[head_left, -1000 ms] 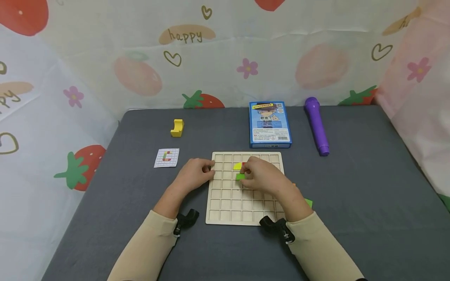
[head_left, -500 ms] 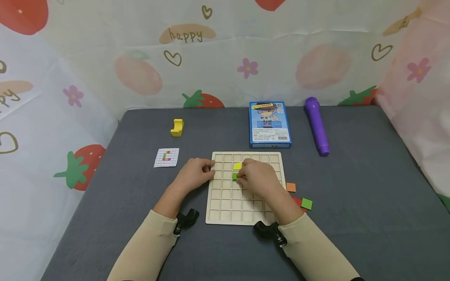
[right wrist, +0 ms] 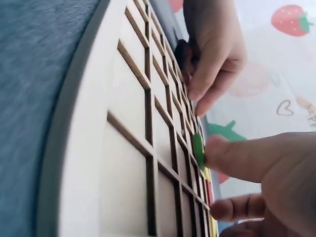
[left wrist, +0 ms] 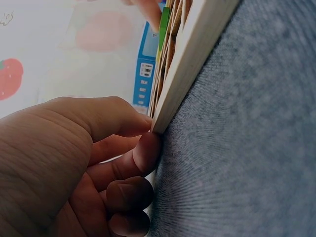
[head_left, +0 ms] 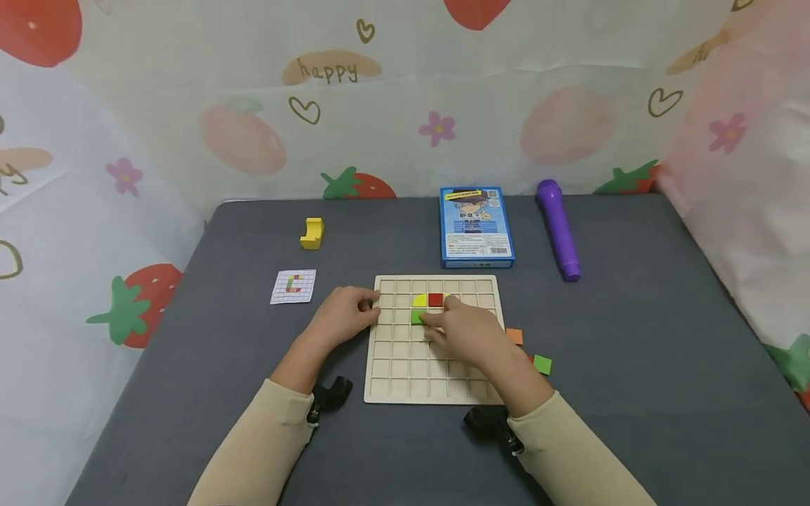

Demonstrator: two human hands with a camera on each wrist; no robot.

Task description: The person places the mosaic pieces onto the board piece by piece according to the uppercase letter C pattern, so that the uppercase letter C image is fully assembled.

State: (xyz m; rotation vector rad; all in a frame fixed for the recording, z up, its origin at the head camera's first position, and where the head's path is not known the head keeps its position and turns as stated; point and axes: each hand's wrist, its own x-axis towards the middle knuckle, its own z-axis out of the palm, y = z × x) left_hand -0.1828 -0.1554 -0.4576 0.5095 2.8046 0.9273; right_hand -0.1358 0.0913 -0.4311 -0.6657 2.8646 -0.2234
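A pale wooden grid board lies on the grey table. My left hand holds its left edge between thumb and bent fingers; the left wrist view shows them at the board's edge. Over the board, the thumb of my right hand presses a green tile, which appears in the right wrist view as a green strip. The index finger is spread away from the thumb. Behind the green tile lie a yellow tile with a curved edge and a red tile. A yellow sliver shows beside the index fingertip.
Right of the board lie an orange tile and another green tile, with a bit of red by it. A pattern card is at left. Farther back are a yellow block, a blue box and a purple microphone.
My right hand has brought the green tile slightly left on the board, and its thumb and index finger have spread apart, uncovering the red tile. My left hand stays at the board's edge.
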